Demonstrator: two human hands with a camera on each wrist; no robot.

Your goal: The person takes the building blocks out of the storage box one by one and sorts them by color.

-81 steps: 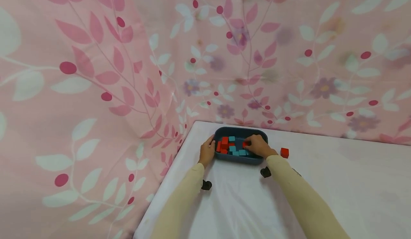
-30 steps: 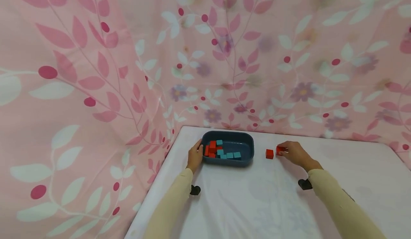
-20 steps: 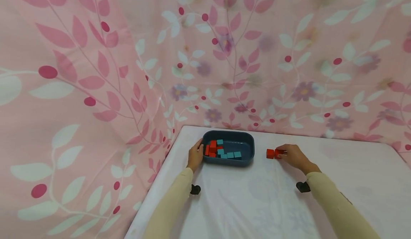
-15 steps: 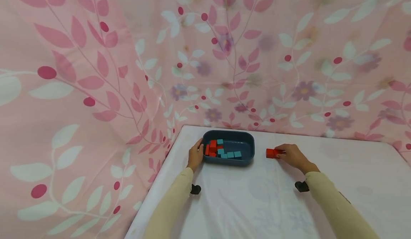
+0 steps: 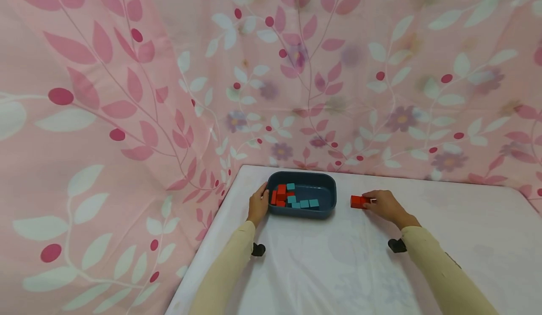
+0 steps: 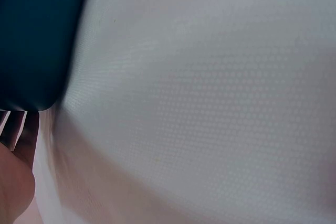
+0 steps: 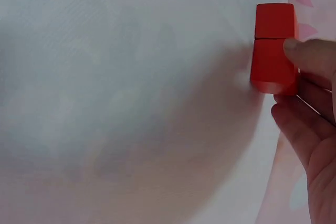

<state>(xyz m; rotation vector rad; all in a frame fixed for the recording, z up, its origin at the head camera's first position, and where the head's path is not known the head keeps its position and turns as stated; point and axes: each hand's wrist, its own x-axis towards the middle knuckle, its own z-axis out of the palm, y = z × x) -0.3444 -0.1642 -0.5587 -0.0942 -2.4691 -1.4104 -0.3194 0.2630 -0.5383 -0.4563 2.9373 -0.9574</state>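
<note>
My right hand (image 5: 386, 206) pinches a red cube (image 7: 272, 62) between thumb and fingers on the white cloth. Its face lies flush against a second red cube (image 5: 355, 202), making a short row. My left hand (image 5: 257, 206) rests its fingers against the left end of a dark blue rectangular tray (image 5: 302, 214); in the left wrist view those fingers (image 6: 29, 132) are fairly straight along the tray's outer wall. Red blocks (image 5: 281, 192) are heaped at the tray's left end, with several light blue cubes (image 5: 304, 204) beside them.
White cloth covers the table (image 5: 313, 268). A pink floral curtain (image 5: 338, 94) hangs behind it and along the left side. A black wrist-camera mount (image 5: 397, 245) sticks out under the right sleeve, another (image 5: 258, 249) by the left.
My right hand has come out of the tray with a red cube, set it right of the lone red cube, and slid it left until they touch. The left hand stays at the tray.
</note>
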